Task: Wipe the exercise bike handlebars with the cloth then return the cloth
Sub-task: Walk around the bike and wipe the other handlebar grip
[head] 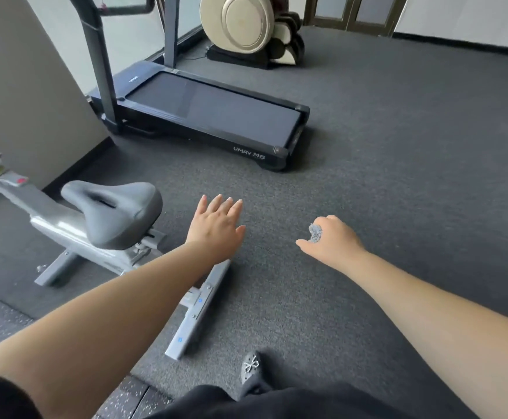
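Observation:
My right hand (331, 240) is closed in a fist over the grey floor, and a small bunch of grey cloth (315, 232) pokes out between its thumb and fingers. My left hand (218, 225) is stretched forward with flat, spread fingers and holds nothing. It hovers just right of the exercise bike's dark saddle (113, 211). The silver bike frame (13, 189) runs off the left edge, so the handlebars are out of view. The bike's rear foot bar (198, 309) lies under my left forearm.
A black treadmill (210, 113) stands ahead on the grey carpet. Behind it sits a beige massage chair (246, 25). A grey wall panel (25, 86) rises at the left. My dark shoe (251, 371) is at the bottom centre. Open floor spreads to the right.

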Tool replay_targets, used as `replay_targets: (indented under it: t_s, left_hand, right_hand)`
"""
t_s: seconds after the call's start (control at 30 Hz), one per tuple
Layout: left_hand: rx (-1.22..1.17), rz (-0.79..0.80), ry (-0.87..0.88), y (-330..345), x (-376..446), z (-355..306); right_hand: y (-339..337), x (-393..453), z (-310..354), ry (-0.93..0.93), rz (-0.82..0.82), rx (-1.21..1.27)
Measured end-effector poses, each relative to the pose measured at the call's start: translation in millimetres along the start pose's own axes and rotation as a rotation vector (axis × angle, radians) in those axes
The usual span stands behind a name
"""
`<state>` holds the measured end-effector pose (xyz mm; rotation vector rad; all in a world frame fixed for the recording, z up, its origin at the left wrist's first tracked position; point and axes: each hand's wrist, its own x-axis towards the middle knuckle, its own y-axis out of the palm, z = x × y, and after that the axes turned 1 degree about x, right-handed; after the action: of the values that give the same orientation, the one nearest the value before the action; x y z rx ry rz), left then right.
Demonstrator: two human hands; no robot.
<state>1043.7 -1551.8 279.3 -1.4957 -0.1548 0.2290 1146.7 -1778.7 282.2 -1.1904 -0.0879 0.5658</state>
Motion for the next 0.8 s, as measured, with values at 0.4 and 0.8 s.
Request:
replay_targets:
  t_s: [0.4,0.8]
  left_hand:
    - [0.034,0.029,-0.036,-4,155,18]
    - [0.058,0.062,-0.375,0,286,44]
  right_hand:
    - [-46,162,-2,-0.032,-0.036,-0.094]
    - [-105,371,-3,-0.309,0.115,-0.129]
